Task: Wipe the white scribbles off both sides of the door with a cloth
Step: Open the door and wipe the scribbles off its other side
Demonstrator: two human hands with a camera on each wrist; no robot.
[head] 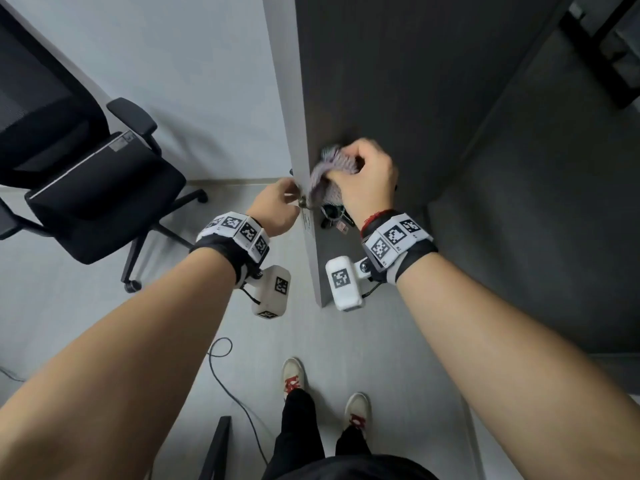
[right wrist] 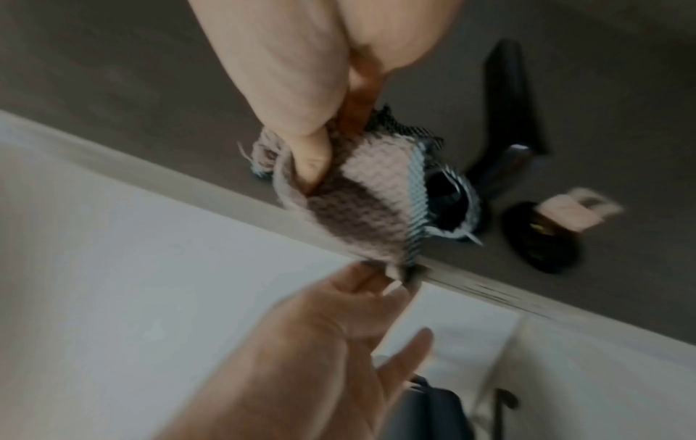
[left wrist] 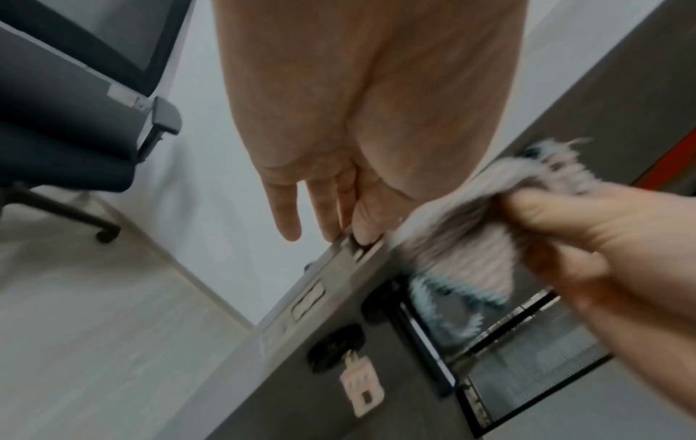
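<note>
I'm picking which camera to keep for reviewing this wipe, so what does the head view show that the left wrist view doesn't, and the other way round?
Only the head view shows the person's shoes, the cable on the floor and both wristbands. Only the left wrist view shows the lock plate on the door's edge, where the left hand's fingertips rest, and the pale key tag up close. Both show the right hand gripping the cloth against the dark door, the left hand at its edge, and the office chair.
</note>
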